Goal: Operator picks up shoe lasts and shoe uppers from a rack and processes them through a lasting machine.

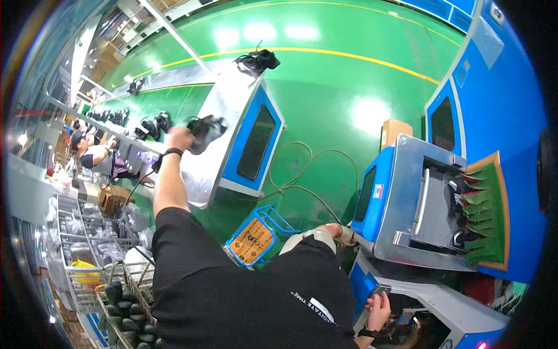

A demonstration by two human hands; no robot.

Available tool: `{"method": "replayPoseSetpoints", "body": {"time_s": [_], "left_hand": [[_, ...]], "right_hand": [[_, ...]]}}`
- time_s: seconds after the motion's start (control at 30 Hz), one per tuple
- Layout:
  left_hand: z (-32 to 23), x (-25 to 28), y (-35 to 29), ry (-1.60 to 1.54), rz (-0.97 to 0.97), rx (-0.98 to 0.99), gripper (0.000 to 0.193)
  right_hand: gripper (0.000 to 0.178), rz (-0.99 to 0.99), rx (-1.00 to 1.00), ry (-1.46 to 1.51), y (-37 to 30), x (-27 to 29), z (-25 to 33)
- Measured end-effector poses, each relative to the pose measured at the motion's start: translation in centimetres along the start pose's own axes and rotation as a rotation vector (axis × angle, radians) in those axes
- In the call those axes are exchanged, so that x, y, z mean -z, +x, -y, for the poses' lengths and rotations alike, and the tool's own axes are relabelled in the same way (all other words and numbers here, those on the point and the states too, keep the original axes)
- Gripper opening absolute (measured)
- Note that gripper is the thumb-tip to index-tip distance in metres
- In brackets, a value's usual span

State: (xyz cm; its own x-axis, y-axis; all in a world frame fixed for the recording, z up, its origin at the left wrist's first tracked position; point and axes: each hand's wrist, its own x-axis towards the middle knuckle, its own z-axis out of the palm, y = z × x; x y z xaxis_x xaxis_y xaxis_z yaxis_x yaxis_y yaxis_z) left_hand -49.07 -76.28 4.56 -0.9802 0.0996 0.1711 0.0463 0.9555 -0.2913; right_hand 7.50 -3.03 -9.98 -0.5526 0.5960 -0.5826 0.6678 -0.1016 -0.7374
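My left hand is stretched out over the white-topped bench on the left. It is closed on a black shoe, smeared by motion, with dark laces or straps. At the bench's far end sits another black shoe. Low on the right, my right hand has its fingers curled in beside the grey corner of a blue and grey machine. What those fingers hold, if anything, is hard to make out.
A larger machine with a metal frame and fringed conveyor mouth stands at right. A blue stool and a hose are on the floor. Wire racks and a crate of dark shoe lasts stand lower left; co-workers are beyond.
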Motion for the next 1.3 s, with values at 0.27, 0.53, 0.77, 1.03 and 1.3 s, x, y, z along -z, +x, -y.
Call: {"method": "replayPoseSetpoints", "body": {"time_s": [0.27,0.53,0.77,1.03,1.3], "left_hand": [[-14.6,-11.8,-1.3,-0.259,0.032,0.395,0.031],[-69.5,-6.2,-13.9,-0.849,0.585,-1.239,0.023],[-106.0,7.0,-16.8,-0.617,0.578,-1.736,0.044],[-137.4,3.1,-20.6,-0.999,0.648,-1.132,0.092],[-128.8,9.4,-20.9,-1.638,1.402,-0.88,0.043]], "right_hand": [[0.026,-0.154,0.255,0.025,1.2,0.2,8.7],[0.031,-1.565,0.747,-0.301,-3.3,16.4,18.5],[0.048,-1.749,0.108,-1.091,0.1,22.2,17.0],[0.05,-1.607,-0.046,-1.17,-1.0,19.5,15.6],[0.053,-1.663,-0.051,-1.157,-0.2,19.9,15.3]]}}
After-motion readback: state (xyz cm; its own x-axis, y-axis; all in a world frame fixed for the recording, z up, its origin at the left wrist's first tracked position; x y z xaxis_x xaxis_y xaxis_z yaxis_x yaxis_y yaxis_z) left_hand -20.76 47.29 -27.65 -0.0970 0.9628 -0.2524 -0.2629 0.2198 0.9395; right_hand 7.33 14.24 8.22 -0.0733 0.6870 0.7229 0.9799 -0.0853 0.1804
